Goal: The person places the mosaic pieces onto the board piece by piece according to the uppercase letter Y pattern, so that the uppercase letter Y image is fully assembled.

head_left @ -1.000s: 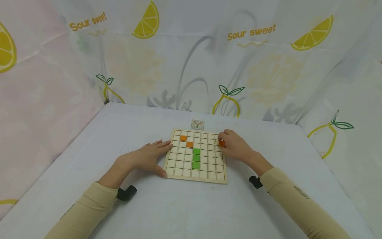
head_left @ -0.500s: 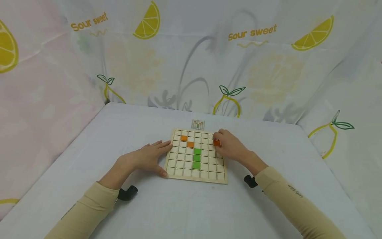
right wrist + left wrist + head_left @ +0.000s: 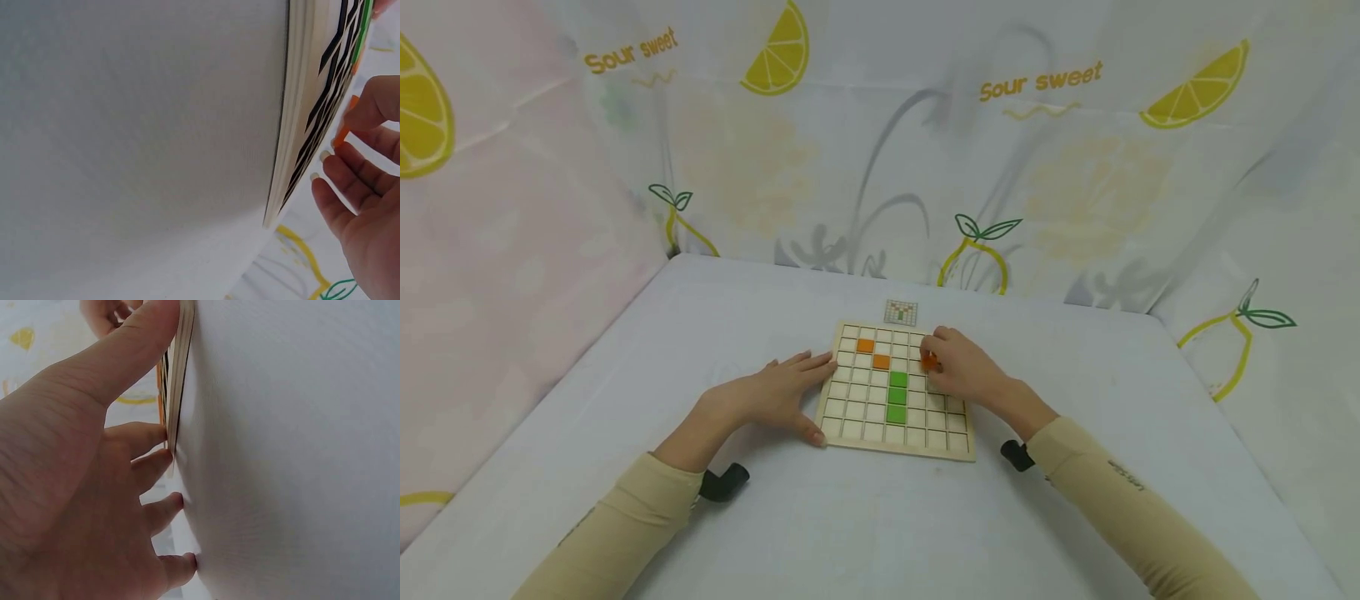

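A wooden grid board point(image 3: 895, 451) lies flat on the white table. Set in its squares are two orange tiles point(image 3: 882, 362) on a diagonal and a column of green tiles point(image 3: 897, 397). Along the board's left edge rests my left hand point(image 3: 775, 398), fingers spread; the left wrist view shows its thumb point(image 3: 140, 337) and fingertips against the side. Over the right part of the board, my right hand point(image 3: 964, 367) pinches another orange tile point(image 3: 929, 361) between thumb and fingers. In the right wrist view this orange tile point(image 3: 345, 125) is held close above the grid, partly covered by the thumb.
A small pattern card point(image 3: 900, 312) with a printed grid lies just behind the board. Patterned cloth point(image 3: 850, 150) with lemon prints hangs behind and at both sides of the table point(image 3: 850, 533). A dark wrist mount shows below each sleeve.
My right hand has moved left over the board with the orange tile, from its right edge inward. The left hand stays at the board's left edge. The head view has shifted slightly.
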A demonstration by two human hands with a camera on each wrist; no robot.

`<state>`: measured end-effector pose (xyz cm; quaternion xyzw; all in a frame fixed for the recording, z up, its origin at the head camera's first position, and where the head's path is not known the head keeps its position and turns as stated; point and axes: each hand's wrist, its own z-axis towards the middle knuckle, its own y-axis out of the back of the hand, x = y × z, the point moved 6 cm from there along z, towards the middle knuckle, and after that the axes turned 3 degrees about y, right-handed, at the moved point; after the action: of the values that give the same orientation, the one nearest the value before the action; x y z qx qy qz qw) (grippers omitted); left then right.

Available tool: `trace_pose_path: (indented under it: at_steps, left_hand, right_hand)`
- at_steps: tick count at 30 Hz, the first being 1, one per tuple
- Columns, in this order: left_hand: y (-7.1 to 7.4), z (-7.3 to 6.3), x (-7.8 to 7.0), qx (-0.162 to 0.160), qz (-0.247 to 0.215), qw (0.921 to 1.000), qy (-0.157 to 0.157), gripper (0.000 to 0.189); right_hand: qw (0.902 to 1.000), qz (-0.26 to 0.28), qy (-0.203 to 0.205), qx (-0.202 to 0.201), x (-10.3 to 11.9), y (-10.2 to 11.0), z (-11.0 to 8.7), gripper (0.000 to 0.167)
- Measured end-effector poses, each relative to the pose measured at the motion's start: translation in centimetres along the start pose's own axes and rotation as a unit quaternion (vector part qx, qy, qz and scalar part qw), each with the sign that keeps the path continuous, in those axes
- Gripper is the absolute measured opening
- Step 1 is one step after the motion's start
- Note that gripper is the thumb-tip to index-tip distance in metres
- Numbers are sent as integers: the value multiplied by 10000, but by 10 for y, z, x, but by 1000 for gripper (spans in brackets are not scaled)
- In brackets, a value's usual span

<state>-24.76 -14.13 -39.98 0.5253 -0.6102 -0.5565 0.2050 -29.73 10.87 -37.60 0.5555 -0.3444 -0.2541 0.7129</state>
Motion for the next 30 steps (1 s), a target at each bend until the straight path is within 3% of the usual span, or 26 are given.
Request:
trace_pose_path:
  at_steps: [30]
  left_hand:
    - [-2, 3, 3, -72, 49, 10000, 8, 117]
  right_hand:
    - [9994, -256, 90, 227, 13, -9, 7, 19]
